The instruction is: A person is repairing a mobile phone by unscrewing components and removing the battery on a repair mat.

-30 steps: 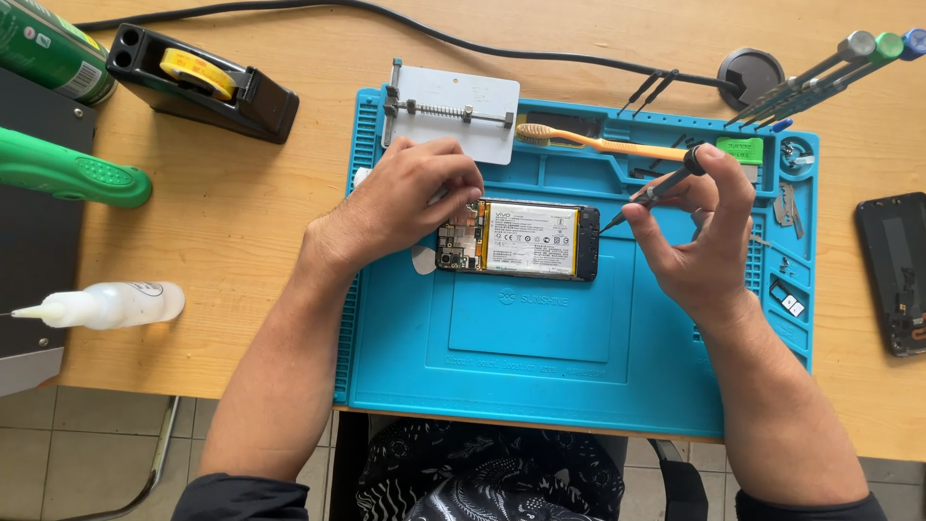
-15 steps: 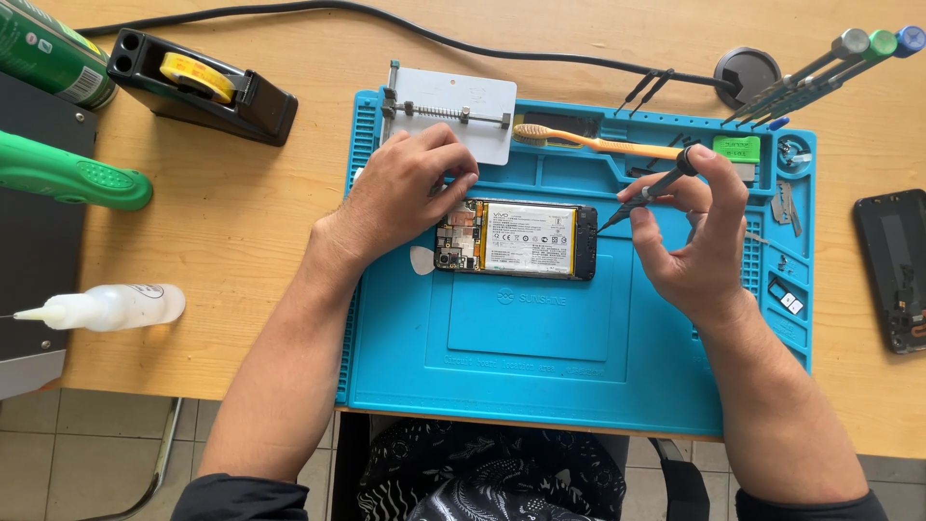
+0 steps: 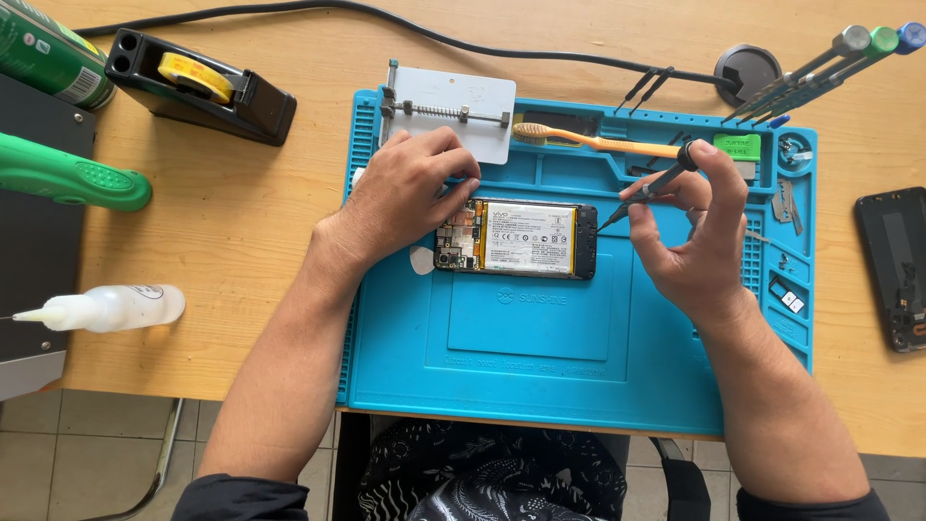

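The left hand (image 3: pixel 410 188) rests on the top end of an opened phone (image 3: pixel 516 238), fingers pressed down on its circuit board end, pinning it to the blue mat (image 3: pixel 540 357). The phone lies flat between the two hands, its battery facing up. The right hand (image 3: pixel 699 236) grips a thin black screwdriver (image 3: pixel 648 185) between thumb and fingers, its tip angled down toward the phone's near end, just beside the casing. Beyond the right hand lies an orange toothbrush (image 3: pixel 598 142); beyond the left hand sits a metal holder plate (image 3: pixel 453 106). Further left on the worktop (image 3: pixel 260 232) stands a tape dispenser (image 3: pixel 198 85).
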